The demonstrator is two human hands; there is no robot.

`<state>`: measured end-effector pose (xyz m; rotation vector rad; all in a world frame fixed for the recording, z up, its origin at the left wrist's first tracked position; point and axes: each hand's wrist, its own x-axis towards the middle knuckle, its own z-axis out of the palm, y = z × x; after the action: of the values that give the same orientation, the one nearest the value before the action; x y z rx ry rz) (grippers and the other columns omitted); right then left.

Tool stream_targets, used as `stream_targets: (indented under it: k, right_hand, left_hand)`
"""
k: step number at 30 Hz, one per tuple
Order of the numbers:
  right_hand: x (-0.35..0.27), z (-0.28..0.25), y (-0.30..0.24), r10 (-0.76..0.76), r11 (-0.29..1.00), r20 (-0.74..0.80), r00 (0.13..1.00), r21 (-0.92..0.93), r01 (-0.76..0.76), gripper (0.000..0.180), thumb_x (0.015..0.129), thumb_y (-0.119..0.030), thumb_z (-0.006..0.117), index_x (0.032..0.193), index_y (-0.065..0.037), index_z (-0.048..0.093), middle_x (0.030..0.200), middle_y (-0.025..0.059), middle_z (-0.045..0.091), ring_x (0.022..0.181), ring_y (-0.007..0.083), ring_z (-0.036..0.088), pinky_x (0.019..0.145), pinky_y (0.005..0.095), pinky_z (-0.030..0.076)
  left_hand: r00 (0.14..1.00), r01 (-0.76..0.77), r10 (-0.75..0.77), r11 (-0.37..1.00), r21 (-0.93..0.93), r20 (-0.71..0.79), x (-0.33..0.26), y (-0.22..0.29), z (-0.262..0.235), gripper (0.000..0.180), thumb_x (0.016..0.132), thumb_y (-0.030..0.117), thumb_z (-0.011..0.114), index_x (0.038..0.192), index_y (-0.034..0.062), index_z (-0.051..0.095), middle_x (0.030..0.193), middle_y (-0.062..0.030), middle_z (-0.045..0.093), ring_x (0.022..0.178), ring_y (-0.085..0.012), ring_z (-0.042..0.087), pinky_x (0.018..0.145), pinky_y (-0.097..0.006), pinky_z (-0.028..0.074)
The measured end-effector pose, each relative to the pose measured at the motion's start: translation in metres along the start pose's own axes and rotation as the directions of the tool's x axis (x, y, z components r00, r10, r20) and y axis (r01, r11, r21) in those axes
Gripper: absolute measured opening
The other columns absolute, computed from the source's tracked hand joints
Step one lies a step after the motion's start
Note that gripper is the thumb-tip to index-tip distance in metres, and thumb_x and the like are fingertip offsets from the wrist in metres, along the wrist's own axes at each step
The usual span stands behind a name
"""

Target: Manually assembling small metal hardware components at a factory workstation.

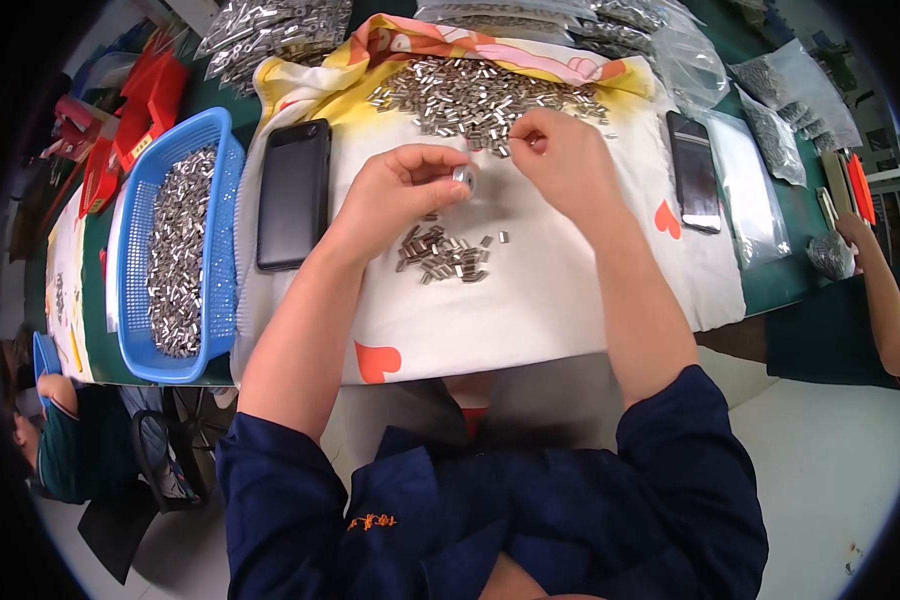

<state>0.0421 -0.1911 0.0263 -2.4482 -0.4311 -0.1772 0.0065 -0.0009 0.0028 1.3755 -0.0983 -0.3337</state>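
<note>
At upper centre, the left hand [395, 195] pinches a small round silvery piece [464, 179], partly hidden by its fingertips. The right hand [570, 160] is curled nearly closed beside the large heap of metal pieces [470, 100]; I cannot tell whether it grips one. Bags [270, 40] at upper left are cut off.

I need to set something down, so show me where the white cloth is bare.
Bare cloth lies between the small metal pile and the right forearm, and from that pile to the near edge. Crowded: the far end, with the large heap and right hand; the left, with the black rectangular object and blue basket.
</note>
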Motion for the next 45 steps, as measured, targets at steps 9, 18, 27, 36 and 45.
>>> stream_targets:
  k: [9,18,27,36,45]
  right_hand:
    - [-0.011,-0.003,-0.014,-0.057,0.830,0.253,0.966,0.550,-0.095,0.008,0.074,-0.007,0.058,0.079,-0.002,0.061,0.071,0.0001,0.059,0.065,0.0071,0.050,0.061,0.0213,0.042]
    - [-0.015,0.014,-0.013,-0.214,0.914,0.019,0.977,0.357,0.194,0.011,0.070,-0.009,0.059,0.078,-0.003,0.062,0.071,0.0091,0.061,0.061,0.0180,0.058,0.057,0.0279,0.046]
    - [-0.014,0.009,-0.013,-0.205,0.888,0.065,0.976,0.432,0.158,0.010,0.070,-0.009,0.060,0.078,-0.003,0.061,0.070,0.0081,0.061,0.060,0.0196,0.058,0.057,0.0288,0.046]
    - [0.001,0.003,0.007,0.037,0.909,0.032,0.999,0.414,-0.047,0.013,0.073,-0.009,0.062,0.084,-0.003,0.061,0.071,0.0033,0.060,0.064,0.0101,0.054,0.061,0.0235,0.044]
    - [0.000,0.021,0.011,-0.178,0.976,-0.015,0.984,-0.133,0.175,0.008,0.071,-0.010,0.055,0.073,-0.006,0.062,0.074,0.0108,0.057,0.075,0.0272,0.055,0.069,0.0362,0.044]
  left_hand:
    - [0.999,-0.041,0.039,0.989,-0.145,-0.017,0.003,-0.004,-0.002,0.029,0.075,0.001,0.063,0.103,-0.0007,0.056,0.087,-0.0055,0.061,0.077,-0.0101,0.057,0.072,-0.022,0.047]
    - [0.998,-0.024,0.018,0.995,-0.093,-0.066,0.000,-0.002,0.000,0.028,0.075,-0.001,0.062,0.102,-0.0030,0.056,0.087,-0.0079,0.061,0.078,-0.0114,0.058,0.072,-0.022,0.047]
    - [0.997,-0.022,0.019,0.999,-0.039,-0.074,-0.004,-0.002,-0.003,0.029,0.074,-0.002,0.063,0.102,-0.0040,0.056,0.090,-0.0095,0.062,0.079,-0.0115,0.058,0.072,-0.021,0.047]
    - [1.000,-0.007,0.010,0.995,0.097,-0.027,-0.005,-0.003,0.003,0.025,0.074,0.000,0.063,0.099,-0.0023,0.058,0.086,-0.0058,0.062,0.077,-0.0093,0.058,0.069,-0.020,0.047]
    - [0.999,0.008,-0.002,0.987,0.159,-0.038,-0.006,0.002,0.008,0.024,0.075,-0.001,0.063,0.098,-0.0014,0.059,0.084,-0.0039,0.062,0.076,-0.0075,0.058,0.068,-0.019,0.047]
